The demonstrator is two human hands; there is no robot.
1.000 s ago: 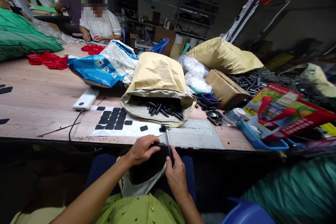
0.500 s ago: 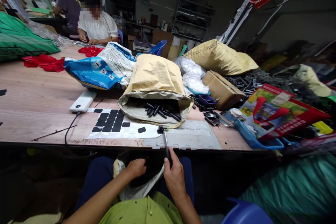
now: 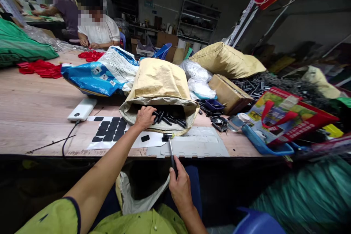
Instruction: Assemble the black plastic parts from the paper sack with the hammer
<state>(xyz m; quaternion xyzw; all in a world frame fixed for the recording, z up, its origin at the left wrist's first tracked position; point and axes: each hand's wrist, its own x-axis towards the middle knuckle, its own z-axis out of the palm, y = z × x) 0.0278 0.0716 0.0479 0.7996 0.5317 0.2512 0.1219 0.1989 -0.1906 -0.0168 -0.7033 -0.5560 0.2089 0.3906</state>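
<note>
My right hand [image 3: 179,182] is wrapped round the dark handle of a small hammer [image 3: 171,150]. The hammer's head, with a yellowish face, rests at the edge of a grey plate [image 3: 197,142] on the table. At the mouth of a tan paper sack [image 3: 161,80], my left hand [image 3: 146,117] reaches over the rim with its fingers out, beside black tube-like pieces [image 3: 171,119] in the sack. Its fingertips are partly hidden. Left of the plate lies a white sheet with black rounded-square stickers [image 3: 109,129]; one loose black square [image 3: 145,138] sits nearer the hammer.
A white power bank [image 3: 82,109] with a cable lies left. Behind are a blue-and-white bag [image 3: 101,73] and red pieces [image 3: 44,69]. To the right stand a cardboard box [image 3: 230,93], a clear jar [image 3: 238,121] and a red shopping bag [image 3: 290,117]. Two people sit across the table.
My left hand has risen from my lap, over the table edge, to the sack's mouth. My right hand keeps the hammer in nearly the same place. The view has shifted slightly.
</note>
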